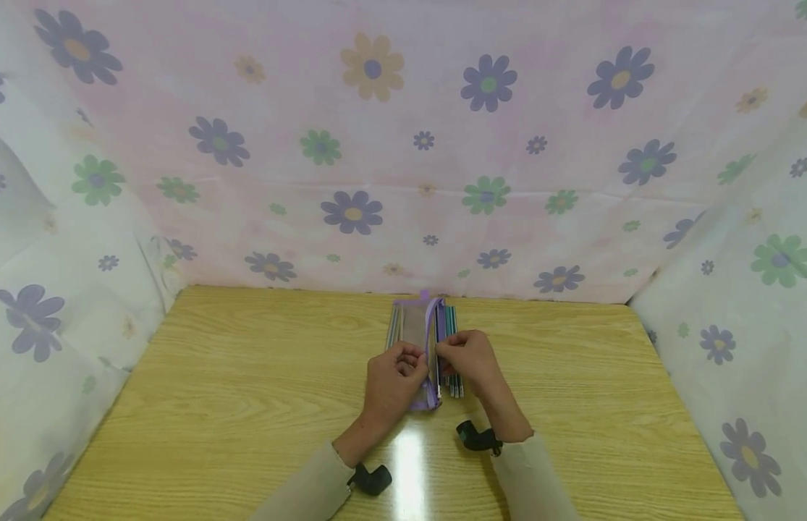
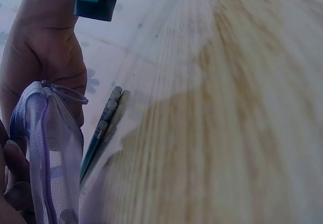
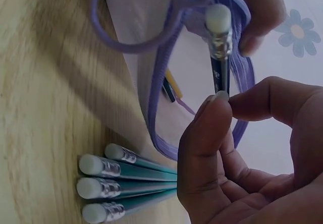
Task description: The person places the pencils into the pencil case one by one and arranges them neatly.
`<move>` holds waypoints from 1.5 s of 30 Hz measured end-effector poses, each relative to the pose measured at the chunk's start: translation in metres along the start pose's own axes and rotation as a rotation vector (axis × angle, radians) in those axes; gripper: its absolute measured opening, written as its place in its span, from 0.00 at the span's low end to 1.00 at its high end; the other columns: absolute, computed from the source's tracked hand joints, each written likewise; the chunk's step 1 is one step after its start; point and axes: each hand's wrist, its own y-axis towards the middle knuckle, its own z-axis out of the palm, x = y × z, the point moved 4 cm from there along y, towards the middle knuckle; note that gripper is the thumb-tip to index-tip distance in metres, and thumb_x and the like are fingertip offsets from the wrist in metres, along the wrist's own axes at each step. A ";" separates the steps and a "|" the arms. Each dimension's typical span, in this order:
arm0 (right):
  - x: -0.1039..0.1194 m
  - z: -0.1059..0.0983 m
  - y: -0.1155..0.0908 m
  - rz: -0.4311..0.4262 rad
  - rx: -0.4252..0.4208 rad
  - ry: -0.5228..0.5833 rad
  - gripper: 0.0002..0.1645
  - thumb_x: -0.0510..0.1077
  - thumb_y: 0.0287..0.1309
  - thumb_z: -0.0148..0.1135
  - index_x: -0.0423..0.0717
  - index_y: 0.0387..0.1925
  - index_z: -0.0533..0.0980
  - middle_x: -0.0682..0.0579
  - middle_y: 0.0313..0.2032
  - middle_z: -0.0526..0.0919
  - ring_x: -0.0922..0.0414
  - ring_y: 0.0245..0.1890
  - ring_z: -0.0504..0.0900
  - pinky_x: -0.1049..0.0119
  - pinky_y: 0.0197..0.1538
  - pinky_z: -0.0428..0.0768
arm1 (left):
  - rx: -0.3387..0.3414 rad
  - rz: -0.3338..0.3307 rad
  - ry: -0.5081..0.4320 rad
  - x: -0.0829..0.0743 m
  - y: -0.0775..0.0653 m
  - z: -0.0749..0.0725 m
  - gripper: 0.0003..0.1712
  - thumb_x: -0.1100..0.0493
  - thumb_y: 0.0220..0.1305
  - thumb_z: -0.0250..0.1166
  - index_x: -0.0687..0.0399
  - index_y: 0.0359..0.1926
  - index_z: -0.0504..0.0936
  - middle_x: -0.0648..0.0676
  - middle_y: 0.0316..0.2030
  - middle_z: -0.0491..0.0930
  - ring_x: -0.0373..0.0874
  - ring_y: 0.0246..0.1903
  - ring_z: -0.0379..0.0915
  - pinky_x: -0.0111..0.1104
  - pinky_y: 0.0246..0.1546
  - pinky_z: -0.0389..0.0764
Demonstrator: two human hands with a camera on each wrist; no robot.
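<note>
A mesh pencil case with purple zip edging lies lengthwise on the table, its zip open. My left hand pinches the left edge of the opening, and in the right wrist view a left fingertip shows at that edge. My right hand pinches a dark pencil between thumb and forefinger, its white eraser end toward the camera, at the case's mouth. Inside, a yellow pencil shows beside a dark one. The purple zip ring hangs at the near end.
Several teal pencils with white erasers lie on the table right of the case. Grey-looking pencils lie along its left side. The wooden table meets flowered cloth walls at the back and sides.
</note>
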 end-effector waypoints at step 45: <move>-0.003 -0.019 0.005 -0.130 -0.149 -0.380 0.10 0.39 0.57 0.68 0.39 0.40 0.84 0.45 0.34 0.87 0.51 0.34 0.85 0.58 0.36 0.84 | -0.009 -0.002 -0.005 0.001 0.000 0.001 0.03 0.67 0.64 0.72 0.55 0.35 0.87 0.46 0.26 0.86 0.33 0.17 0.77 0.27 0.19 0.79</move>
